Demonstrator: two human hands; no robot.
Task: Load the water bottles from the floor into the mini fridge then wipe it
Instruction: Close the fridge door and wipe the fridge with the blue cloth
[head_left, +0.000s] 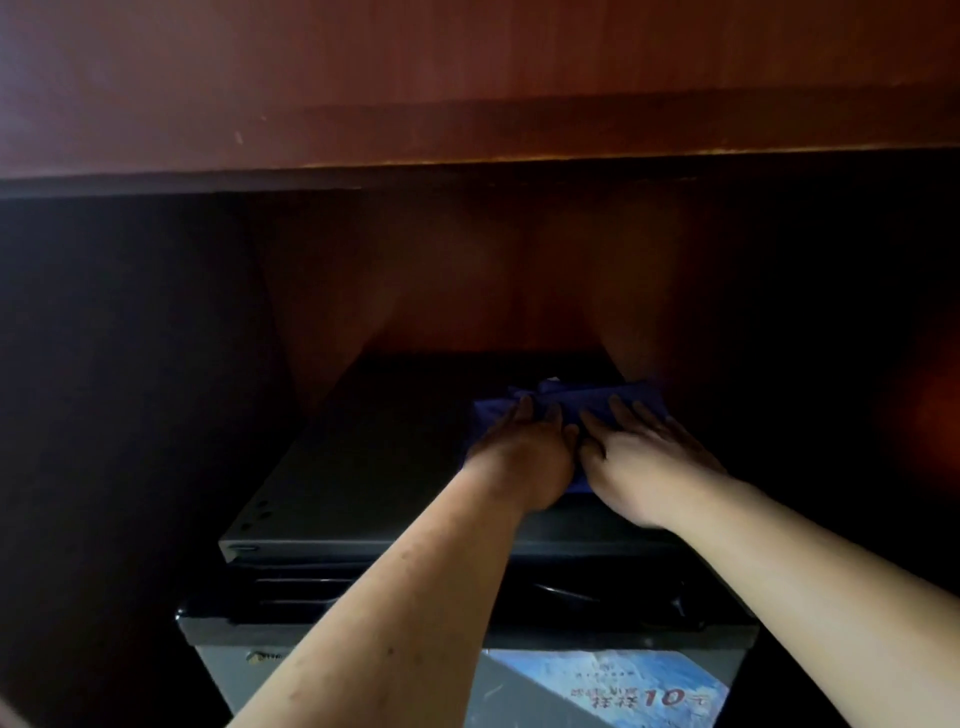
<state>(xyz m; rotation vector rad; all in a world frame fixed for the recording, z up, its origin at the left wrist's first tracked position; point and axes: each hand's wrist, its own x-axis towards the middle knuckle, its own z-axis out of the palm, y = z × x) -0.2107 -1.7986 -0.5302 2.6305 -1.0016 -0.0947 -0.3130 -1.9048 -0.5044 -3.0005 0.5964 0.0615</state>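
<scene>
While both hands press flat, fingers (524, 410) spread, blue cloth (582, 402) lies beneath on fridge top (374, 467).

Guest room (likely), mini fridge (363, 467) in wooden cabinet (467, 78)

"10" on fridge-door sticker (618, 686) (rest blurred)

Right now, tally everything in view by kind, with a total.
Hands: 2, left hand and right hand
Blue cloth: 1
Mini fridge: 1
Sticker on the fridge door: 1
Water bottles: 0 visible
Total: 5
</scene>
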